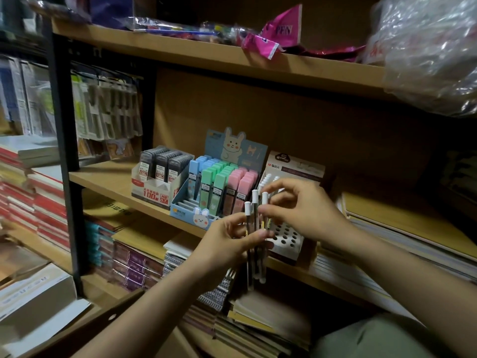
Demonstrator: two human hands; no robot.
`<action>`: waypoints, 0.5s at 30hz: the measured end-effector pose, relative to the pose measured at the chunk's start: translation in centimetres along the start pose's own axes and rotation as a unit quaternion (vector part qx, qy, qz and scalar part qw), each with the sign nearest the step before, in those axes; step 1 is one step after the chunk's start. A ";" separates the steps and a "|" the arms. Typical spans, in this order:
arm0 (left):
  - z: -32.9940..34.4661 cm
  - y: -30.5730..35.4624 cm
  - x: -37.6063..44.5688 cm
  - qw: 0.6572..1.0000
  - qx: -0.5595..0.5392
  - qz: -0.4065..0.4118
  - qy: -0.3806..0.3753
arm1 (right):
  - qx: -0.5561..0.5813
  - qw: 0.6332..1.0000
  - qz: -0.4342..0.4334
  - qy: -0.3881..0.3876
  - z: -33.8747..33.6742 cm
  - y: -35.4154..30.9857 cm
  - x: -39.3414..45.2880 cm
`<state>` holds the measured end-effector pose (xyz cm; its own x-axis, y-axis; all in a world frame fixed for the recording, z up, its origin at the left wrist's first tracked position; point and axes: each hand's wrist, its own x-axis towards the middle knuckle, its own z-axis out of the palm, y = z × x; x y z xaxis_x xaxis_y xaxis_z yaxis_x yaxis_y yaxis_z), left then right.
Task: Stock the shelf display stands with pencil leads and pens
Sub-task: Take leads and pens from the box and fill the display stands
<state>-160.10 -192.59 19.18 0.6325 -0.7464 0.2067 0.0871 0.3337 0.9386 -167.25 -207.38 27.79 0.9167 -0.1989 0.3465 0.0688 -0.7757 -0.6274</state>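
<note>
i am holding a small bundle of pens (255, 236) upright in my left hand (227, 244), my fingers and thumb curling round their slim, dark, see-through barrels about midway down. their white rounded caps are standing just above my grip, and the white tail ends are hanging below it. my right hand (302, 210) is pinching the top of one pen in the bundle, thumb and forefinger closing just under its white cap while the other fingers are fanning out loosely.

directly behind the pens i am gripping, the pen display stand (286, 241) is sitting on the wooden shelf (108, 180): a white cardboard box with a sloping face punched with round holes, a few white-capped pens already standing near its printed back card. just to the left of my grip, the pastel lead stand (206, 192) is showing glossy rectangular cases in blue, green and pink, packed in rows under a card with a cartoon rabbit. further left of that, a white and red carton (154, 187) is holding smoky grey lead cases.

below my hands, flat stacks of notebooks (258, 319) are lying on the lower shelf, some with wire spiral bindings. above my hands, crinkled clear plastic bags (428, 47) are resting on the top shelf.
</note>
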 end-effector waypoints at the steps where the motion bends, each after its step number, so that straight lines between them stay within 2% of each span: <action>1: -0.1 0.1 -0.1 1.000 -0.001 -0.003 -0.008 | 0.035 0.999 0.007 -0.008 -0.2 -0.1 0.0; 4: -0.1 0.1 -0.2 1.000 -0.010 -0.009 -0.023 | 0.114 0.993 0.029 -0.027 -1.1 -0.4 0.3; 7: -0.1 -0.1 -0.1 0.999 -0.029 -0.015 0.010 | 0.122 0.992 0.002 0.026 -3.4 -0.3 0.8; 11: -0.6 -0.6 0.2 0.999 0.021 -0.025 0.032 | -0.055 0.987 -0.057 0.142 -6.1 0.8 1.8; 15: -0.5 -1.3 0.5 0.995 0.090 -0.025 0.044 | -0.102 0.981 -0.067 0.154 -4.4 2.5 2.5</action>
<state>-159.53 -193.11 17.96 0.6972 -0.7028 0.1416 -0.0139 0.1842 0.9828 -166.57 -212.42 30.19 0.7409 -0.2341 0.6295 0.0714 -0.9045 -0.4204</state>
